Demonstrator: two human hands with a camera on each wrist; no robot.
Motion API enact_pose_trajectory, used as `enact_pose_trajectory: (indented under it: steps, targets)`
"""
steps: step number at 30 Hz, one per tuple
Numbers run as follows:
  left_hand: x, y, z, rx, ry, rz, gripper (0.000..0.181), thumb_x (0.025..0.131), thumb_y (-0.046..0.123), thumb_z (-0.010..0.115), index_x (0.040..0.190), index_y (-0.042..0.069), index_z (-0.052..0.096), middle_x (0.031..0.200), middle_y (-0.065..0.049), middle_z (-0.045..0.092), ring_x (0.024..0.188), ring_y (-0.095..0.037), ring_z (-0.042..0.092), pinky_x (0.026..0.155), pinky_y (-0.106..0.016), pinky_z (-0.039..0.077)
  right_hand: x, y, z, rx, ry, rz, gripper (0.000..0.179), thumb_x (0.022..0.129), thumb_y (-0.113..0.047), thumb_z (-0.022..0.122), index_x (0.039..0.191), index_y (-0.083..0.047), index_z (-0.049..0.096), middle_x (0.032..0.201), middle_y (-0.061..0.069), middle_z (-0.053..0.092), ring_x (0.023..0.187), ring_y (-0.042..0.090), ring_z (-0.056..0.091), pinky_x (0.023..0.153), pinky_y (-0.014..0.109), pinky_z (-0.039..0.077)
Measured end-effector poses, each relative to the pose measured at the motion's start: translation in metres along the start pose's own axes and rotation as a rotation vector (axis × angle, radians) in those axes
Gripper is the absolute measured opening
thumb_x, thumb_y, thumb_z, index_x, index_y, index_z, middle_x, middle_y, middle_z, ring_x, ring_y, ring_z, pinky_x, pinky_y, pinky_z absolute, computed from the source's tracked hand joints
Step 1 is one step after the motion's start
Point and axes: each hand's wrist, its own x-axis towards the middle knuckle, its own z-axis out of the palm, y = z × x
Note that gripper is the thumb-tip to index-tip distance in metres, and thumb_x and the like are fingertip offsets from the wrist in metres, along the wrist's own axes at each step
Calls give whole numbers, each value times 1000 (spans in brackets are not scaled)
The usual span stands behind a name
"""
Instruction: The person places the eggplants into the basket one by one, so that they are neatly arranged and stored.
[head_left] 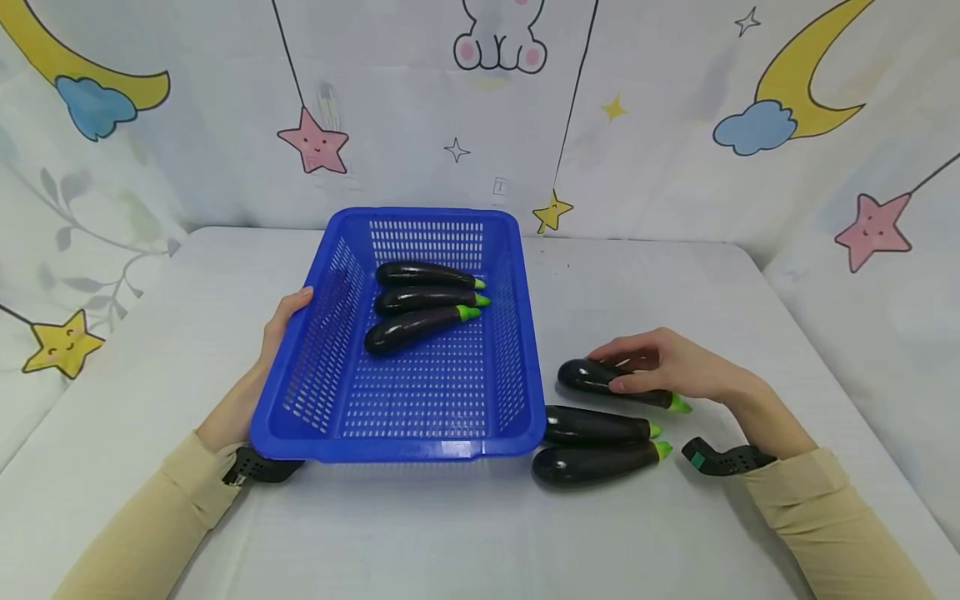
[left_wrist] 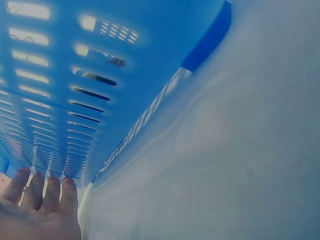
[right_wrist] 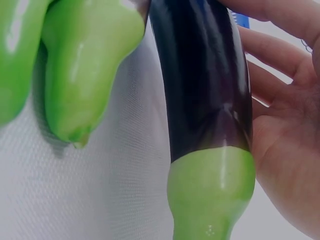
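A blue plastic basket (head_left: 397, 450) has slotted walls and holds three dark eggplants, a top one (head_left: 427, 274), a middle one (head_left: 427, 300) and a lower one (head_left: 412, 329). My left hand (head_left: 273, 333) holds the basket's left side at the rim; in the left wrist view, its fingers (left_wrist: 50, 197) lie against the slotted outer wall. To the right of the basket, my right hand (head_left: 667, 362) grips an eggplant (head_left: 585, 377), thumb on the near side and fingers on the far side. The right wrist view shows this eggplant's green end (right_wrist: 212, 185) beside the palm.
Two more eggplants, one (head_left: 600, 425) partly behind the basket's right rim and another (head_left: 592, 465) nearer me, lie below the gripped one with green ends pointing right. A white cloth (head_left: 420, 533) covers the table. A printed curtain (head_left: 405, 108) hangs behind it.
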Motion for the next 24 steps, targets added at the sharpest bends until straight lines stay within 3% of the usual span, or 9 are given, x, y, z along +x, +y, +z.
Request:
enact_pose_trajectory:
  steps: [7,15,24]
  targets:
    - [1,0,-1,21,16,1,73,100,56,21,160,25,-6,147,-9,20,122,-19,34,99,-37,37,-1,0,0,-2,13,3,40,93,-15,71,132,-18,64,134,3,62,113,16,61,89,27,51]
    - [0,0,-1,1,-4,4,72,101,54,20,160,23,-6,142,-6,27,118,-17,36,99,-36,37,1,-1,1,17,9,-17,40,93,-14,72,132,-17,64,134,3,63,115,14,60,94,26,50]
    - [0,0,-1,17,11,-4,73,100,56,20,160,24,-7,145,-8,22,120,-18,35,98,-37,37,0,-4,0,-11,23,-18,40,93,-14,70,132,-17,64,133,2,63,113,16,61,90,27,51]
